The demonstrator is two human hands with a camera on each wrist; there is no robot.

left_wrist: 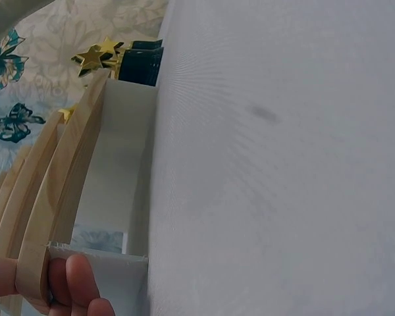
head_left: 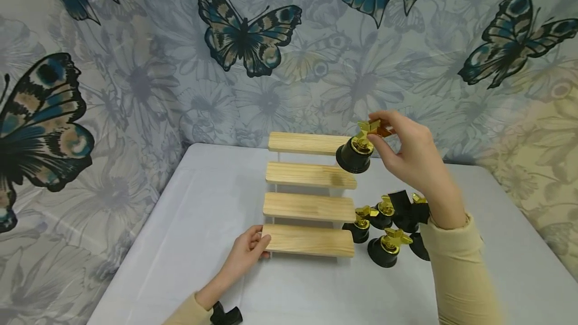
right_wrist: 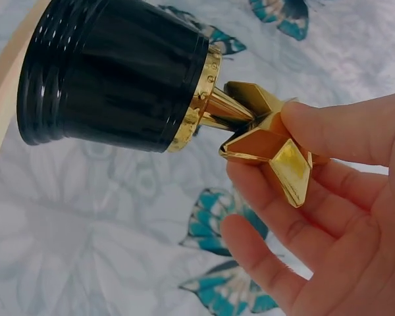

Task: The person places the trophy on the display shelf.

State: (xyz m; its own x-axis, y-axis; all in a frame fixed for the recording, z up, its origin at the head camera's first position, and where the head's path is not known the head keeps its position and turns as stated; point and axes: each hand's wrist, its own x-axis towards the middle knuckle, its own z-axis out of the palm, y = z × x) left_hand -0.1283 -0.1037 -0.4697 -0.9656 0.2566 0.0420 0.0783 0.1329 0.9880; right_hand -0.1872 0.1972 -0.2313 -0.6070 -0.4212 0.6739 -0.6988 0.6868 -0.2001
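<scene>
Clustering beside shelf (head_left: 309, 206): other trophies (head_left: 383, 254).

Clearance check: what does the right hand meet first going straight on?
Probably the top wooden board: the right hand points left in the head view, its trophy overlapping that board's end. Depth unclear; it may pass above.

Here's the table (head_left: 180, 245), with a butterfly-print wall covering (head_left: 271, 99) behind it and along both sides, and around its middle stands the stepped stand (head_left: 309, 206), four boards climbing from near to far, the left hand (head_left: 250, 249) on the left end of the nearest board (head_left: 309, 240). Over on the right sits a cluster of star trophies (head_left: 384, 254), one just beside the stand's right side, while the right hand (head_left: 408, 147) holds another star trophy (head_left: 354, 157) above the table, near the right end of the farthest board (head_left: 307, 142)!
</scene>
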